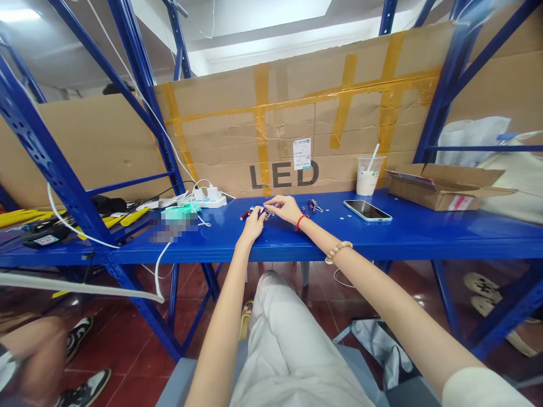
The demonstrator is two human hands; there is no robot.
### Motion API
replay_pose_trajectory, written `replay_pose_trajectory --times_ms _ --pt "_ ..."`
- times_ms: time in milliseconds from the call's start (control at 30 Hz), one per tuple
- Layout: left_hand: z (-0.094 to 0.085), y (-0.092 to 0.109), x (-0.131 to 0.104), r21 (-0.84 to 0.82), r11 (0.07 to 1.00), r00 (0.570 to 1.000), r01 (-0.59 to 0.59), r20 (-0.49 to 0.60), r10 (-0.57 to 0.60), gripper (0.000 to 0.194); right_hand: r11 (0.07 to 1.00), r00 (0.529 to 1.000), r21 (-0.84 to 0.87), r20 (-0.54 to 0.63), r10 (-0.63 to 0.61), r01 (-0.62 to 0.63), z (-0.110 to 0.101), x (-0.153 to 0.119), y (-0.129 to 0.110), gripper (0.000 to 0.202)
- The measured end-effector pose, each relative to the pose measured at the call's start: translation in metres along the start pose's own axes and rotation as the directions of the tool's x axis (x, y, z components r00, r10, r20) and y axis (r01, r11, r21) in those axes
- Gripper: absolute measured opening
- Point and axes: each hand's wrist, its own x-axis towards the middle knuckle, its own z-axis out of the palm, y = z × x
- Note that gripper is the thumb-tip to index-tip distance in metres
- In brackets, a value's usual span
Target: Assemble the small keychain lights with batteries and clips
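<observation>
While my left hand (253,223) is closed on a small dark piece (261,212) over the blue tabletop (416,230), my right hand (285,209) meets it from the other side, thumb and index fingertips close together at the piece; can't tell if they grip it. Piece sits between my 2 hands, LED-marked cardboard (231,147) standing behind. Small red item (245,215) lies just left of my left hand; dark items with metal clasps (312,206) lie near my right hand, on its right.

Containers: clear plastic cup (366,182), upright, white straw (373,157) leaning in it; lower part white, can't tell if contents or print. Open cardboard box (428,194) at far right, flaps spread, contents mostly hidden. Pale bag (520,175) beside the box, contents not visible. Phone (367,210), screen up, near the cup. White power strip (220,201) at left, 2 plugs (213,193) in it.
</observation>
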Motion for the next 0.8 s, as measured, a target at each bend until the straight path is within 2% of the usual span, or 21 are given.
replay_pose_trajectory --times_ms 267,467,600,700,800 --pt "0.001 -0.006 0.004 -0.002 1.000 0.999 -0.020 -0.037 0.020 0.014 0.990 0.997 0.138 0.065 -0.043 0.033 0.002 0.001 0.001 0.027" --pt "0.000 -0.003 0.002 -0.004 0.997 0.994 -0.073 -0.087 0.073 0.013 0.987 0.996 0.157 0.088 -0.032 0.018 0.004 -0.001 -0.002 0.029" --pt "-0.005 0.005 0.001 -0.022 0.987 0.975 -0.158 -0.163 0.152 0.008 0.994 0.998 0.083 0.004 0.069 -0.069 0.002 0.001 -0.001 0.034" --pt "-0.007 0.007 0.001 -0.055 0.977 0.965 -0.204 -0.181 0.192 0.009 0.989 0.987 -0.016 -0.068 0.144 -0.145 -0.001 0.002 0.001 0.037" --pt "-0.005 0.005 0.001 -0.085 0.974 0.965 -0.210 -0.175 0.193 0.009 0.973 0.981 -0.137 -0.074 0.180 -0.188 -0.004 0.001 0.004 0.027"
